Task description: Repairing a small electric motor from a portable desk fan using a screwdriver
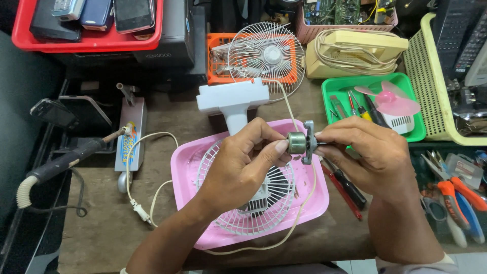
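Note:
My left hand [242, 163] pinches a small cylindrical metal motor [297, 142] between thumb and fingers. My right hand [368, 152] grips the grey bracket and dark shaft [310, 142] on the motor's right end. Both hands hover above a pink tray [185, 167] that holds a white fan grille [264, 203] and the fan's dark back. The white fan stand [233, 99] rises just behind the tray. A cream cable [299, 218] loops over the tray's front right corner.
A soldering iron [66, 161] rests at left beside a white plug lead [139, 208]. Behind are a front grille [266, 53], an orange basket, a green tray [412, 131] with a pink fan blade [390, 101] and screwdrivers. Red-handled tools [347, 187] lie at right.

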